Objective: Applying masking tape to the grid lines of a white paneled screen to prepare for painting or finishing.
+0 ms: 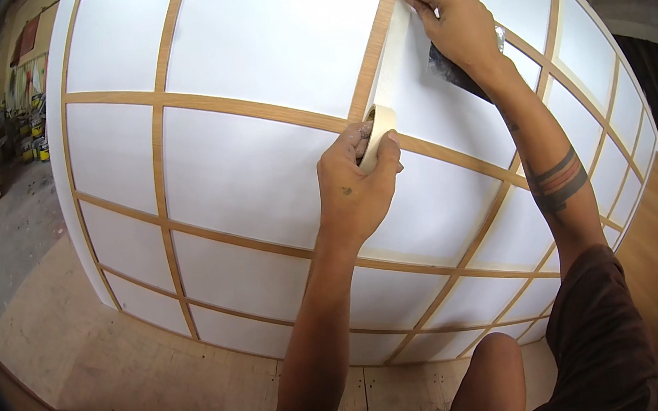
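Observation:
My left hand [355,181] is closed around a roll of cream masking tape [379,136], held in front of a white panel with a wooden grid [250,114]. From the roll a strip of tape [398,51] stretches up alongside an upright wooden bar [374,46]. At the strip's upper end my right hand [459,26] has its thumb and fingers pinched together on the tape, close to where two bars cross. Behind my right hand and wrist shows a dark flat object [448,69] with a shiny edge; its kind is mostly hidden.
The large panel leans or stands before me, its white fields [274,38] framed by bars. Below it lies a light plywood floor [161,385]. Far left, several cans [39,148] stand near a paint-spotted grey floor [10,247]. My bent knee [489,376] is near the panel's lower edge.

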The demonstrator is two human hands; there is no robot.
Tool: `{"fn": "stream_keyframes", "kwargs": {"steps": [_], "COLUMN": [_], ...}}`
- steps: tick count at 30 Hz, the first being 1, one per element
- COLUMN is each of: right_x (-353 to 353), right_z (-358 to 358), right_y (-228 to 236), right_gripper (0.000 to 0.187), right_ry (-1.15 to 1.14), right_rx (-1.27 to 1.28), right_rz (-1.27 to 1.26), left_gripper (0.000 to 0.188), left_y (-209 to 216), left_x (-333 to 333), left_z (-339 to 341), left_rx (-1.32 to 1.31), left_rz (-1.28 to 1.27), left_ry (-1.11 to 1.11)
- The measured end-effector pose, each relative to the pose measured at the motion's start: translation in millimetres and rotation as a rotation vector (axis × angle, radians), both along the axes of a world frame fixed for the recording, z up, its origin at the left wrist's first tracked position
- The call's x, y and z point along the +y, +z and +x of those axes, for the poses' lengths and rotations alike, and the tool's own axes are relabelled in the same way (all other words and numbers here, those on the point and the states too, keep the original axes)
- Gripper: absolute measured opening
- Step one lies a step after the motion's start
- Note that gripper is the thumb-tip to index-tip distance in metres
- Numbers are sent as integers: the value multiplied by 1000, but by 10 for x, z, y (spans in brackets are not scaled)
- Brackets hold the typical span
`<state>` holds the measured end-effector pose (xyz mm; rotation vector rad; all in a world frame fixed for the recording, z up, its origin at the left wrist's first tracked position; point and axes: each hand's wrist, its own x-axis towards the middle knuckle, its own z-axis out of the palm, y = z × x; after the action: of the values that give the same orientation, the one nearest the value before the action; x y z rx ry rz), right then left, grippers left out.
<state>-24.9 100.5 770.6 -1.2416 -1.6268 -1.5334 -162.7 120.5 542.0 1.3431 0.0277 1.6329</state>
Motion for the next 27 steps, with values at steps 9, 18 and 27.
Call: {"fn": "stream_keyframes", "kwargs": {"steps": [9, 18, 27], "right_x": [-168, -117, -6], "right_z": [-45, 56, 147], "right_y": [-68, -95, -85], "right_gripper": [34, 35, 45], "right_ry": [-117, -58, -75], "right_rx": [226, 58, -83], "right_rz": [-122, -92, -35], "left_gripper": [28, 42, 46], "left_y": [-7, 40, 47], "left_x": [22, -28, -59], "left_z": [-18, 6, 74], "left_rx": [10, 13, 13], "left_rz": [16, -78, -91], "left_ry": [27, 23, 64]}}
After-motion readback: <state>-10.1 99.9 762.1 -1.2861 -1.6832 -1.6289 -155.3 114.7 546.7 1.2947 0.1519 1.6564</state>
